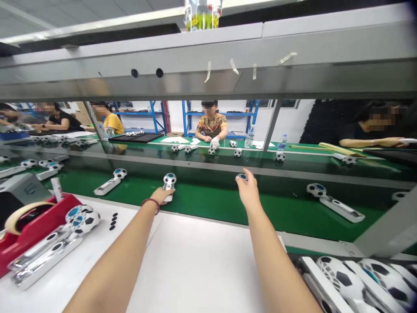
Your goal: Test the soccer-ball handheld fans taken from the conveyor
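Observation:
My left hand (161, 195) is closed on the white handle of a soccer-ball-headed device (170, 178), its patterned ball end pointing away from me over the green belt. Farther right, my right hand (248, 188) reaches over the belt with thumb and index finger apart. Just beyond its fingertips is the ball end of another such device (241, 177); the hand hides the rest, and I cannot tell whether they touch. One more device (109, 181) lies on the belt left of my left hand, and another (335, 202) lies right of my right hand.
A white work surface (198, 261) lies before me, beside the green belt (208, 195). At left are a red tape dispenser (39, 230), two devices (55, 248) and black dots (113, 221). More devices (348, 278) fill the lower right. Several people sit across the belt, beneath a metal beam (208, 82).

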Tool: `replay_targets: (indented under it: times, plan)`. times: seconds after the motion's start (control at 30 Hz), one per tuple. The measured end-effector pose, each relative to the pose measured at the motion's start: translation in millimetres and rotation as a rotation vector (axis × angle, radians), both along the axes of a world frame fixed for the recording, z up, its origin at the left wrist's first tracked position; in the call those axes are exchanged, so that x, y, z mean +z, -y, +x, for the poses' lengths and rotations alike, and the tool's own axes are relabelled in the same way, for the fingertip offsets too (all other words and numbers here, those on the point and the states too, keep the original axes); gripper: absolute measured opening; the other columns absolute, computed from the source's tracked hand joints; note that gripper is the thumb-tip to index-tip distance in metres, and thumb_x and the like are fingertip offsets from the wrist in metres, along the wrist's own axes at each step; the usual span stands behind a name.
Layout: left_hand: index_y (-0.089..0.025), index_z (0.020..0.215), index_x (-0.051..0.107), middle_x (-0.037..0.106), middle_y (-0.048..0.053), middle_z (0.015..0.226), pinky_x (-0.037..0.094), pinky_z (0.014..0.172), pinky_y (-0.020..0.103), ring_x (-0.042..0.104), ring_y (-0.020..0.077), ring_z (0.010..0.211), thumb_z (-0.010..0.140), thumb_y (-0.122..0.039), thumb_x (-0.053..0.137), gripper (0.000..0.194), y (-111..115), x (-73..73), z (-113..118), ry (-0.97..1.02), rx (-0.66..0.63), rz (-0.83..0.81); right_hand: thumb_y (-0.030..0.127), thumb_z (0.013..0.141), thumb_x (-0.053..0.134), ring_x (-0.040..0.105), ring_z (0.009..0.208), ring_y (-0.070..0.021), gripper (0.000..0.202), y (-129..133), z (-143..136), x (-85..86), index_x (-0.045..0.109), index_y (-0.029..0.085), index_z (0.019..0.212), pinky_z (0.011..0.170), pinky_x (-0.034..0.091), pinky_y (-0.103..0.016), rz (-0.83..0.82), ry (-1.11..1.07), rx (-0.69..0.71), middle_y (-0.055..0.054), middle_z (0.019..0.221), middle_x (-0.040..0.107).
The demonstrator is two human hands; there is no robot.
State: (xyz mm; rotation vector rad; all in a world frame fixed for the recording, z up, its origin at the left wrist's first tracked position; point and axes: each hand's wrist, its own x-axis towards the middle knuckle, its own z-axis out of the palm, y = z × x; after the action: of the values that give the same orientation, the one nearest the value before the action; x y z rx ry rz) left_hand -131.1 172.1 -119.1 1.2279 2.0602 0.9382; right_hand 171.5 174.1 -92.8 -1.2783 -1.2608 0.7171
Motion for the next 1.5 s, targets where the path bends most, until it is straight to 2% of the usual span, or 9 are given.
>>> replay_targets:
  times: [0.17, 0.3, 0.47, 0.63, 0.9, 1.07, 1.2, 1.3, 1.5]
  plan:
    - [-0.012, 0.099, 0.051, 0.065, 0.012, 0.093, 0.054, 0.071, 0.030, 0.067, 0.0181, 0.080, 0.081, -0.031, 0.056, 0.027, 41, -32.3, 96, 0.571, -0.199, 0.122, 0.046, 0.081, 0.048, 0.061, 0.092, -0.0206, 0.061, -1, -24, -32.5, 0.033, 0.029, 0.137, 0.085, 0.046, -0.040, -0.148, 0.063, 0.428, -0.009, 0.115, 0.057]
    - [-0.015, 0.098, 0.046, 0.063, 0.009, 0.087, 0.055, 0.059, 0.031, 0.067, 0.0186, 0.066, 0.074, -0.031, 0.064, 0.034, 71, -47.8, 138, 0.758, -0.296, 0.109, 0.046, 0.080, 0.053, 0.061, 0.089, -0.0204, 0.051, 9, -33, -41.9, 0.047, 0.034, 0.129, 0.089, 0.043, -0.041, -0.186, 0.098, 0.629, -0.003, 0.108, 0.063]
    - [-0.018, 0.093, 0.043, 0.060, 0.002, 0.076, 0.043, 0.044, 0.018, 0.058, 0.0103, 0.054, 0.071, -0.031, 0.066, 0.035, 77, -51.9, 137, 0.754, -0.321, 0.172, 0.042, 0.086, 0.043, 0.053, 0.107, -0.0207, 0.046, 15, -34, -38.7, 0.041, 0.038, 0.132, 0.097, 0.036, -0.039, -0.100, 0.093, 0.618, 0.002, 0.127, 0.053]
    - [-0.021, 0.097, 0.042, 0.059, 0.000, 0.079, 0.040, 0.045, 0.017, 0.057, 0.0091, 0.056, 0.070, -0.042, 0.066, 0.041, 74, -53.1, 133, 0.823, -0.380, 0.209, 0.040, 0.088, 0.038, 0.059, 0.087, -0.0193, 0.046, 16, -34, -34.0, 0.039, 0.038, 0.134, 0.088, 0.041, -0.038, -0.043, 0.137, 0.551, 0.002, 0.114, 0.061]
    - [-0.023, 0.115, 0.039, 0.061, 0.003, 0.086, 0.052, 0.059, 0.031, 0.063, 0.0168, 0.063, 0.075, -0.039, 0.060, 0.048, 77, -47.3, 134, 0.979, -0.444, 0.116, 0.027, 0.086, 0.037, 0.059, 0.090, -0.0218, 0.044, 27, -44, -41.6, 0.048, 0.038, 0.127, 0.080, 0.041, -0.033, 0.200, 0.330, 0.484, 0.002, 0.106, 0.064]
    - [-0.020, 0.112, 0.042, 0.060, 0.003, 0.080, 0.052, 0.059, 0.033, 0.062, 0.0168, 0.060, 0.076, -0.035, 0.059, 0.042, 78, -41.9, 134, 0.964, -0.437, 0.036, 0.036, 0.088, 0.037, 0.058, 0.072, -0.0197, 0.045, 25, -51, -60.4, 0.041, 0.035, 0.133, 0.071, 0.043, -0.032, 0.108, 0.174, 0.415, 0.000, 0.082, 0.065]
    - [-0.022, 0.113, 0.042, 0.060, 0.002, 0.077, 0.052, 0.057, 0.032, 0.061, 0.0170, 0.058, 0.078, -0.037, 0.056, 0.041, 80, -35.6, 136, 0.948, -0.405, 0.006, 0.037, 0.083, 0.050, 0.060, 0.071, -0.0172, 0.059, 22, -64, -65.3, 0.025, 0.033, 0.136, 0.071, 0.047, -0.031, -0.096, -0.449, 0.533, 0.002, 0.078, 0.064]
    - [-0.024, 0.117, 0.040, 0.061, 0.004, 0.083, 0.052, 0.056, 0.032, 0.063, 0.0181, 0.061, 0.080, -0.037, 0.054, 0.042, 82, -34.1, 138, 0.918, -0.414, 0.009, 0.039, 0.079, 0.056, 0.063, 0.075, -0.0190, 0.048, 23, -70, -64.3, 0.041, 0.023, 0.122, 0.070, 0.049, -0.033, -0.265, -0.706, 0.704, -0.003, 0.082, 0.066]
    - [-0.026, 0.123, 0.036, 0.059, 0.003, 0.084, 0.051, 0.055, 0.032, 0.062, 0.0173, 0.059, 0.081, -0.038, 0.053, 0.048, 83, -35.4, 136, 0.918, -0.492, 0.017, 0.036, 0.071, 0.063, 0.063, 0.072, -0.0175, 0.037, 24, -62, -64.8, 0.060, 0.016, 0.102, 0.069, 0.050, -0.030, -0.364, -0.702, 0.837, -0.005, 0.079, 0.068]
